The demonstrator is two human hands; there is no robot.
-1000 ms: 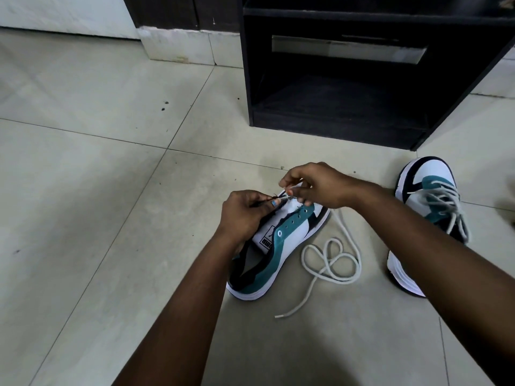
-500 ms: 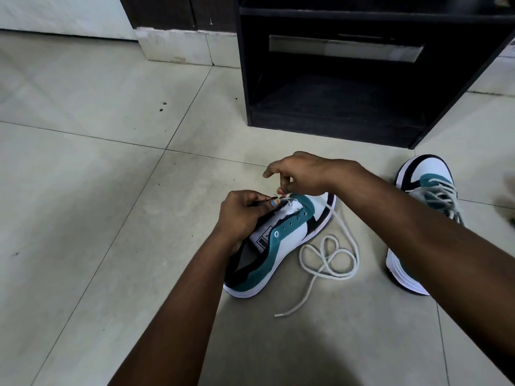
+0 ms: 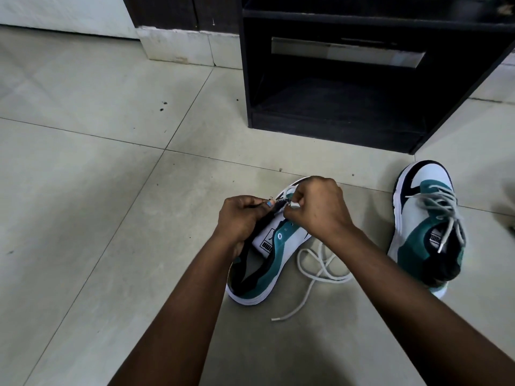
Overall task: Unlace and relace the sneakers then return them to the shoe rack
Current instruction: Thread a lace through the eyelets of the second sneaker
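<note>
A: Status of the hands?

B: The left hand is gripping the eyelet edge of the near sneaker on the floor, likely steadying it. The right hand is pinching the lace tip, apparently for threading.

A: Remainder?

B: The loose lace is trailing right. The 2nd sneaker, laced, is lying far right, near the shoe rack.

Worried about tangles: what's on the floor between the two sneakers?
In the head view, a loose white lace lies coiled on the tiles between the held sneaker and the laced sneaker.
</note>
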